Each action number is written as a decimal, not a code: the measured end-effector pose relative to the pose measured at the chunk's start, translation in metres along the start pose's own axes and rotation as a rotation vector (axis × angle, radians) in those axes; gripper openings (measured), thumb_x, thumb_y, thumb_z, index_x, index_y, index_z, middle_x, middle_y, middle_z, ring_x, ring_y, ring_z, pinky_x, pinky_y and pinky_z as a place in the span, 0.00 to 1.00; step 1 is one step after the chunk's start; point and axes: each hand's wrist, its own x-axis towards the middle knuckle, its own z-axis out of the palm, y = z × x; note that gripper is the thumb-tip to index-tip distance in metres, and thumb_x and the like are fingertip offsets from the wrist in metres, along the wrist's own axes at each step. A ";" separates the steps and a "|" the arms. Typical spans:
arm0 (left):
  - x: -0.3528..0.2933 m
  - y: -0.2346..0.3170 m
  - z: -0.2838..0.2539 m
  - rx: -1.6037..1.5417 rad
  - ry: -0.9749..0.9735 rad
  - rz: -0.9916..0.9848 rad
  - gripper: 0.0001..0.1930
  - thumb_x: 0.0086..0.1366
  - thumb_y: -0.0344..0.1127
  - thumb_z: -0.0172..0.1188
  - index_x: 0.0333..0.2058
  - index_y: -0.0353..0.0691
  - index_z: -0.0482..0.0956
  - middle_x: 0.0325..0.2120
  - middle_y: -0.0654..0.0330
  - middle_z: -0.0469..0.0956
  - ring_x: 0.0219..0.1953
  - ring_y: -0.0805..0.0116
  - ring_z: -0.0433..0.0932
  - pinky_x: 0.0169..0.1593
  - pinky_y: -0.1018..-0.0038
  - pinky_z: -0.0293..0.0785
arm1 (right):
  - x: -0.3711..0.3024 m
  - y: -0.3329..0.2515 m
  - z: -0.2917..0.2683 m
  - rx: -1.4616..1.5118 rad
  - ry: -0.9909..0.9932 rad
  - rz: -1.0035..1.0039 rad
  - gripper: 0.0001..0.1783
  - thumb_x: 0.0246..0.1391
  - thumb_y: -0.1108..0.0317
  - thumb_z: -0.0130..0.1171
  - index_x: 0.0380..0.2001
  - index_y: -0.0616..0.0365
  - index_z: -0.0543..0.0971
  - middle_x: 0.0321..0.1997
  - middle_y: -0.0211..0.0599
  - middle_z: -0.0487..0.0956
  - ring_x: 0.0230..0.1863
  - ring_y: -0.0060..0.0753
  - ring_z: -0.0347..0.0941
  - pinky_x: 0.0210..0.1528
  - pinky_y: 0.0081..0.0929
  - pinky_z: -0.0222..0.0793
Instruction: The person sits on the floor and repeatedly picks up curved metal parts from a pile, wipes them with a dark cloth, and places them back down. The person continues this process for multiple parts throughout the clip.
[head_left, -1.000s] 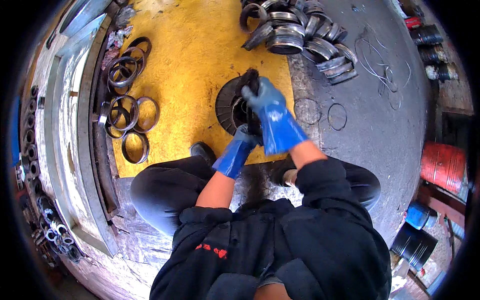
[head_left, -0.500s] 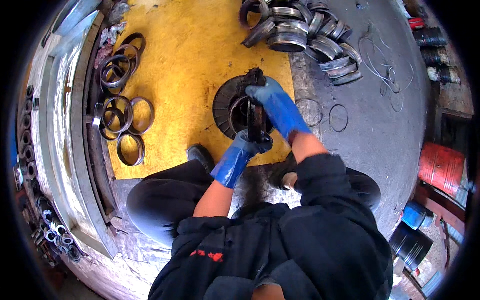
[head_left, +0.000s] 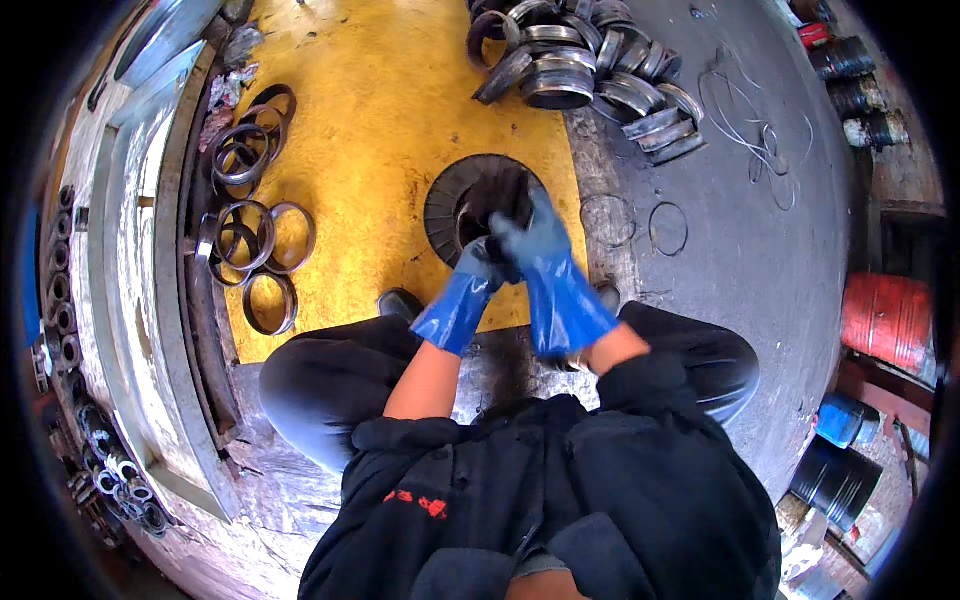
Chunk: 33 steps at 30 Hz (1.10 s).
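Note:
I wear blue rubber gloves on both hands. My left hand is closed around the near edge of a dark, greasy metal ring. Crossing just to its right, my right hand lies over the ring, its fingers reaching toward the left one. Motion blurs these fingers, so their grip is unclear. Below the ring, a round black ribbed disc with a raised centre sits on the yellow floor sheet. Both gloves cover much of the ring and the disc's near right side.
Several loose metal rings lie on the left of the yellow sheet. A heap of rings stands far right of centre. Thin wire loops and tangled wire lie on grey floor. A red drum stands far right.
My right hand has come down from the ring's far end toward my left hand. The dark clump at the ring's far end no longer shows there. The left hand has shifted slightly.

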 end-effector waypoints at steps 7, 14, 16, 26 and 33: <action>-0.001 -0.007 0.002 -0.011 0.284 -0.221 0.15 0.63 0.36 0.57 0.48 0.39 0.77 0.41 0.57 0.79 0.44 0.59 0.77 0.49 0.66 0.75 | -0.008 0.038 0.012 -0.108 0.124 -0.491 0.30 0.46 0.59 0.65 0.53 0.56 0.73 0.55 0.47 0.75 0.52 0.52 0.73 0.54 0.39 0.70; -0.027 0.003 0.037 0.782 0.278 -0.116 0.12 0.45 0.27 0.73 0.30 0.40 0.82 0.25 0.64 0.80 0.25 0.75 0.76 0.31 0.74 0.73 | 0.139 0.064 0.025 0.055 -0.438 0.400 0.22 0.50 0.58 0.64 0.44 0.61 0.78 0.38 0.37 0.81 0.37 0.32 0.75 0.43 0.32 0.71; -0.028 0.006 0.052 0.718 0.294 -0.123 0.12 0.43 0.27 0.75 0.29 0.40 0.83 0.23 0.65 0.80 0.23 0.76 0.76 0.28 0.76 0.72 | 0.141 0.090 0.015 0.225 -0.489 0.344 0.22 0.50 0.58 0.64 0.45 0.61 0.78 0.38 0.38 0.81 0.37 0.32 0.75 0.42 0.31 0.71; 0.005 0.003 -0.002 0.406 0.189 0.001 0.17 0.44 0.34 0.77 0.35 0.41 0.83 0.27 0.65 0.81 0.29 0.74 0.78 0.38 0.75 0.76 | -0.001 0.013 0.009 -0.269 0.072 -0.294 0.28 0.48 0.59 0.63 0.52 0.61 0.73 0.51 0.53 0.76 0.53 0.54 0.73 0.56 0.38 0.68; 0.020 -0.011 -0.027 0.334 0.105 -0.174 0.16 0.46 0.34 0.76 0.34 0.42 0.84 0.26 0.65 0.81 0.28 0.75 0.78 0.36 0.76 0.75 | 0.009 0.027 0.019 -0.172 0.079 -0.254 0.29 0.47 0.57 0.62 0.51 0.61 0.74 0.50 0.50 0.77 0.51 0.50 0.74 0.57 0.34 0.68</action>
